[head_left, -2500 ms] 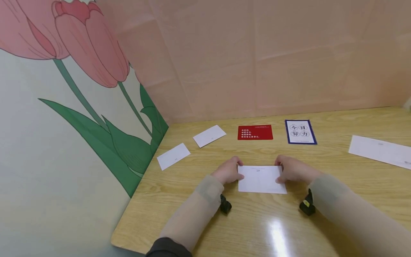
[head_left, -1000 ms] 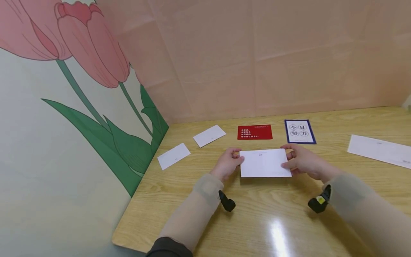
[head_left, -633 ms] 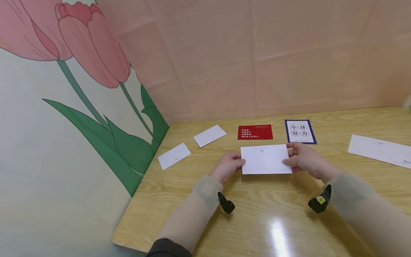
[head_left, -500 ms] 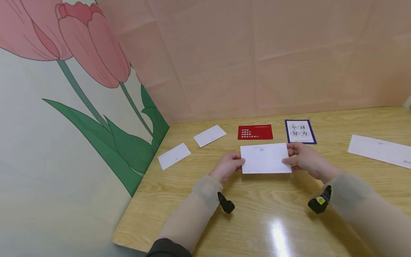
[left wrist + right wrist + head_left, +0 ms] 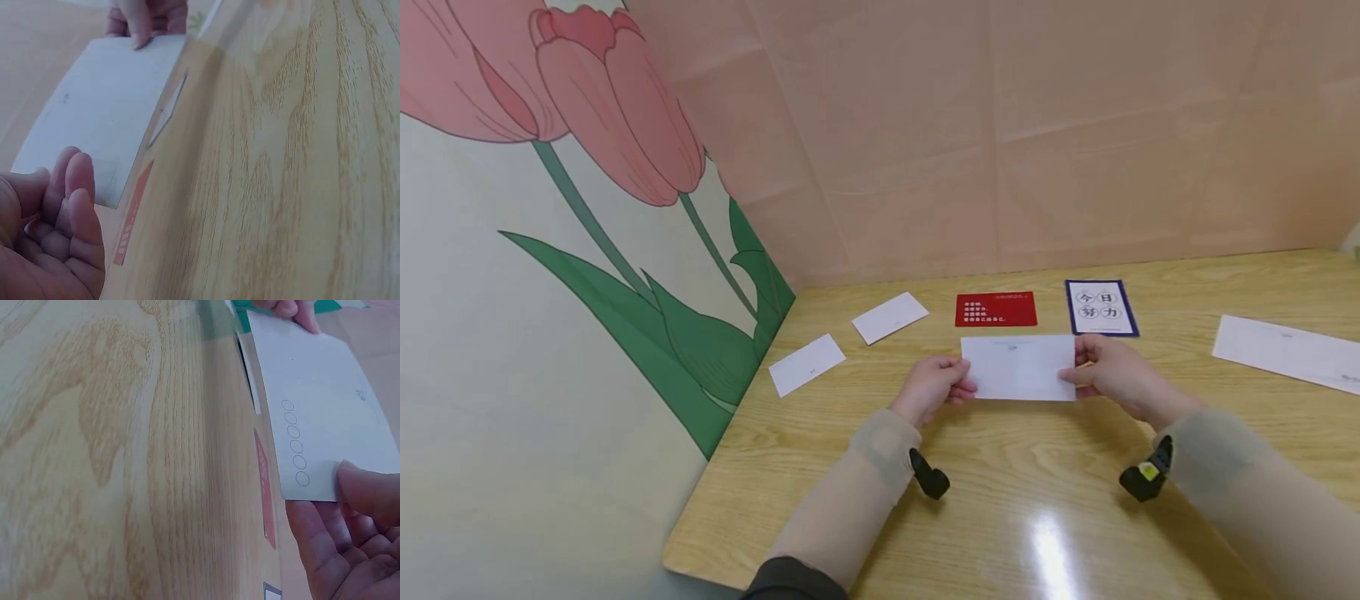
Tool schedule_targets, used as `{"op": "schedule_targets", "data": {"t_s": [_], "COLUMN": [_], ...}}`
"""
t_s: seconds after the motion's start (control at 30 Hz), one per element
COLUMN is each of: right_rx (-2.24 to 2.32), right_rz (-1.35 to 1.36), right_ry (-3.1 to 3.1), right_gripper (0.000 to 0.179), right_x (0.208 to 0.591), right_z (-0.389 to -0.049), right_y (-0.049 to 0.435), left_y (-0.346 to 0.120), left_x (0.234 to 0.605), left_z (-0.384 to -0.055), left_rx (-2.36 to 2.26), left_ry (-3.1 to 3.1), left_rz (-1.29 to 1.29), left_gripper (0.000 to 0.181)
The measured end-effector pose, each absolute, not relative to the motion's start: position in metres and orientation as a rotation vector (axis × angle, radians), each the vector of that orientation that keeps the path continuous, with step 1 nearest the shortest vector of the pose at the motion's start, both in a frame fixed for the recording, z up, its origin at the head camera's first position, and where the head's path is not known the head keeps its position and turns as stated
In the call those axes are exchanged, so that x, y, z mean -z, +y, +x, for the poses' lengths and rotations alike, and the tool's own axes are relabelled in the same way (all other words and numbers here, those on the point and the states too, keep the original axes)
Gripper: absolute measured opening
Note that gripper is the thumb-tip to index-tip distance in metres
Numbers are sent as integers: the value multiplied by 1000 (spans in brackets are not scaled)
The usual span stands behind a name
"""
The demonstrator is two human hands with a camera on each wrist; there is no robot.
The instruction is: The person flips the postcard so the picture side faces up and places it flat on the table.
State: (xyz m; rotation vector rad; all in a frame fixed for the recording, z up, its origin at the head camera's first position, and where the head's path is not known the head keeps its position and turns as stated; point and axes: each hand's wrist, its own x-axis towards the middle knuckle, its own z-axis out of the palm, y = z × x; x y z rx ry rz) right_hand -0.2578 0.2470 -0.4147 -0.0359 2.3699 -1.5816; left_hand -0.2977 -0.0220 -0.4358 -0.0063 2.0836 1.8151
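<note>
In the head view a white postcard (image 5: 1018, 368) with faint print is held up over the table. My right hand (image 5: 1105, 373) pinches its right end; in the right wrist view the thumb (image 5: 369, 490) lies on the face, with the other fingers behind. A row of small circles runs along the postcard's lower edge. At the left end is my left hand (image 5: 931, 387). Its loosely curled fingers (image 5: 80, 175) lie in front of the face, with the thumb by the edge. No pinch shows there; contact is hard to tell.
Behind the postcard on the wooden table (image 5: 820, 500) lie a red card (image 5: 996, 309) and a blue-bordered card (image 5: 1102, 307). Two white cards, one nearer (image 5: 807, 365) and one farther (image 5: 890, 317), lie left. A longer white sheet (image 5: 1288, 350) lies right. A tulip-painted wall (image 5: 587, 333) borders the left side.
Both hands have lifted the postcard off the table and moved it away from me, tilting it upright. Most recently, the left fingers have come from behind to the front of its face.
</note>
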Motion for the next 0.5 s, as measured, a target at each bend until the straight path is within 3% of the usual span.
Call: {"op": "schedule_targets", "data": {"t_s": [0.5], "right_rx": [1452], "right_rz": [-75], "right_ry": [2523], "right_gripper": [26], "right_x": [417], "right_z": [-257], "right_y": [249], "left_y": [-22], "left_x": [435], "left_z": [-298], "left_rx": [-1975], "left_ry": [1949], "left_rz": [127], "left_gripper": [35]}}
